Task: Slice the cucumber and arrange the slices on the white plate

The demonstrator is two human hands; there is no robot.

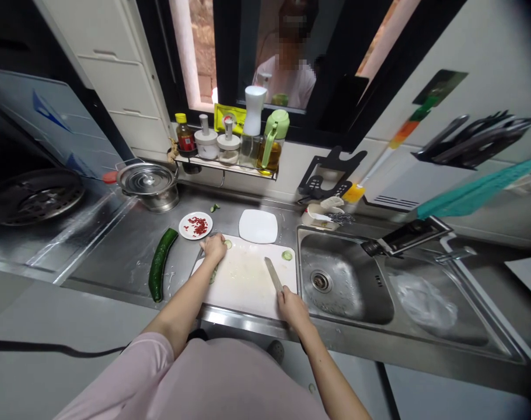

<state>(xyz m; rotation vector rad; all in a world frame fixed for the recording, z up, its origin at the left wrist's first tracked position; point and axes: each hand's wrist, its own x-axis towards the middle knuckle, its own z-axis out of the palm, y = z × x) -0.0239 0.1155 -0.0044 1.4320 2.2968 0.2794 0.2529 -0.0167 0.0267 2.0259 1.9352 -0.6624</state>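
Note:
My right hand (293,307) grips the handle of a knife (273,274), whose blade lies pointing away over a white cutting board (248,283). My left hand (214,247) rests closed at the board's far left corner, fingers curled over something I cannot make out, with a cucumber slice (227,244) just beside it. Another slice (287,255) lies at the board's far right corner. A whole green cucumber (161,263) lies on the steel counter left of the board.
A small plate of chopped red chilli (196,225) and a white square plate (258,226) sit behind the board. A steel sink (344,280) is to the right. A lidded pot (148,184) and a condiment shelf (229,153) stand further back.

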